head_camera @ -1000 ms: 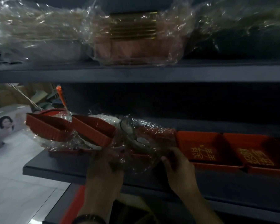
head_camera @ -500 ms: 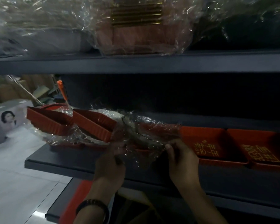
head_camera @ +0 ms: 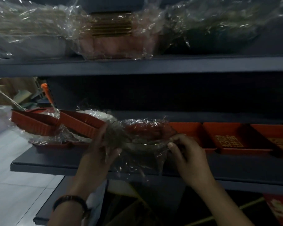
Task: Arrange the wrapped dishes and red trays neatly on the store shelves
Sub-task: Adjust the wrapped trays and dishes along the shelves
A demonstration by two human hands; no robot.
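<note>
A plastic-wrapped dish (head_camera: 144, 137) with red showing through the film hangs just above the front of the middle shelf (head_camera: 59, 163). My left hand (head_camera: 100, 149) grips its left side through the wrap. My right hand (head_camera: 185, 150) pinches its right edge. To the left, two ribbed red trays (head_camera: 39, 123) lie tilted inside more film over a white dish (head_camera: 98, 114). To the right, open red trays (head_camera: 232, 137) with gold lettering stand in a row on the same shelf.
The upper shelf (head_camera: 153, 66) carries wrapped bundles: pale dishes (head_camera: 28, 31) at left, a pink stack with gold bands (head_camera: 111, 35) in the middle, dark ware (head_camera: 219, 30) at right. An orange-handled tool (head_camera: 47, 93) sticks up behind the left trays. White floor tiles (head_camera: 10, 185) lie below left.
Both hands have lifted the wrapped dish slightly and shifted it a little to the right along the shelf. My right hand now pinches the dish's edge instead of lying against it.
</note>
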